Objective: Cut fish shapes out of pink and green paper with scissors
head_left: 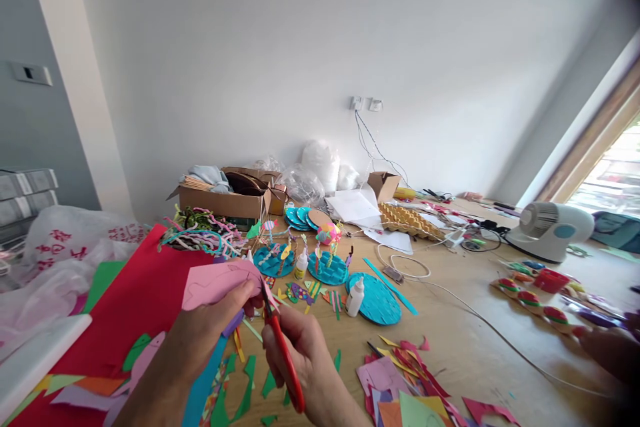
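Observation:
My left hand grips a sheet of pink paper with drawn outlines on it, thumb on top near its right edge. In my right hand is a pair of scissors with red handles, fingers wrapped round them. The dark blades meet the right edge of the pink paper; how far apart they are I cannot tell. Beyond the hands lie decorated paper fish. Green paper scraps are scattered below my hands.
Blue plates and a white glue bottle stand beyond my hands. Red paper lies left, coloured offcuts right. A cardboard box sits at the back. A white cable crosses toward a fan. Another person's hand shows at the right.

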Demonstrator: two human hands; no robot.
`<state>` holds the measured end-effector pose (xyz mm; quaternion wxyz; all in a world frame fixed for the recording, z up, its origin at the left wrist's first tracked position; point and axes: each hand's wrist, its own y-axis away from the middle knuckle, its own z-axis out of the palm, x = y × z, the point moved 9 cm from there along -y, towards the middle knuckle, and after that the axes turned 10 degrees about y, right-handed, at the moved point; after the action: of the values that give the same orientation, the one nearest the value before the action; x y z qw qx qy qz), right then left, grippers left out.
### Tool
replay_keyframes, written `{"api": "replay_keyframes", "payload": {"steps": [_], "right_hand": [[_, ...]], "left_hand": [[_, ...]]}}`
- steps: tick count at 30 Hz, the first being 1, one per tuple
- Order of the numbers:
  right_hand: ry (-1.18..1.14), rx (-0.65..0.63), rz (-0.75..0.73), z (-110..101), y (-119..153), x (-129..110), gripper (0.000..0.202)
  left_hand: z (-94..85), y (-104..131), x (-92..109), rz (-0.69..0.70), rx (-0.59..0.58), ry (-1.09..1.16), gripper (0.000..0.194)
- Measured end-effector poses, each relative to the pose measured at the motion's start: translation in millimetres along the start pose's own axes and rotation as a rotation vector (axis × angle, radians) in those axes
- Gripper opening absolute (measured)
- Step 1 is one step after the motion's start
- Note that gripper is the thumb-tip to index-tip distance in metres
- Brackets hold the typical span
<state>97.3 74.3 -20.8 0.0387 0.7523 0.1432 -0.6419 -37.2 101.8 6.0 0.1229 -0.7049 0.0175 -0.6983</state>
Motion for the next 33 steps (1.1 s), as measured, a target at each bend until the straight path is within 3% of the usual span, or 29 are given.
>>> {"api": "replay_keyframes", "payload": {"steps": [4,9,19,33], "right_hand": [[0.039,-0.004,-0.009,0.3,-0.4,1.5,0.041],[0.058,-0.015,0.012,0.3,-0.7,4.3,0.042],[0.102,-0.048,-0.01,-0.2,0.4,3.8,0.033],[0.143,-0.05,-0.012,-1.0,0.7,4.2,0.031]], "left_hand": [[3.7,-3.1,-1.7,-0.057,-0.044,0.063,0.028],[12.0,-3.6,8.1,-0.018,-0.126,0.132,0.026],[11.5,2.8,26.4,-0.004,-0.11,0.103,0.021],[9.4,0.3,16.4,-0.057,-0.146,0.153,0.019]]}}
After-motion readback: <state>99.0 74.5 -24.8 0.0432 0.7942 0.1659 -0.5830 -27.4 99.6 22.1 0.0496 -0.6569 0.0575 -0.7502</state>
